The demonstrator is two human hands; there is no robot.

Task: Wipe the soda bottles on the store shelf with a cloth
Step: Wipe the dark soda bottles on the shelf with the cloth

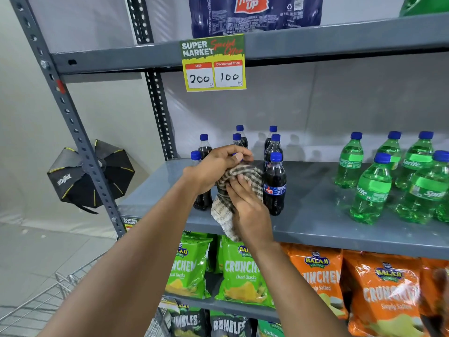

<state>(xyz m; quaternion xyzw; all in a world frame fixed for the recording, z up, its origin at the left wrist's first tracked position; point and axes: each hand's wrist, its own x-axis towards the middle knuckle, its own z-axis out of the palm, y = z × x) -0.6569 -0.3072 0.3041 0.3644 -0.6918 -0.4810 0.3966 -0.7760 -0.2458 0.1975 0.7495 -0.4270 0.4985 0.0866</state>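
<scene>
Several dark cola bottles with blue caps stand at the left of the grey shelf (pixel 315 222). My left hand (pixel 213 166) grips the top of one cola bottle; its blue cap peeks out between my fingers and the body is hidden. My right hand (pixel 247 205) presses a checked cloth (pixel 226 210) around that bottle, and the cloth's end hangs over the shelf's front edge. Another cola bottle (pixel 275 184) stands just right of the cloth. Behind my left wrist stands one more dark bottle (pixel 202 200).
Several green Sprite bottles (pixel 369 190) stand on the same shelf to the right. A price tag (pixel 213 63) hangs from the shelf above. Green and orange chip bags (pixel 318 276) fill the shelf below. A wire cart (pixel 48 297) is at the lower left.
</scene>
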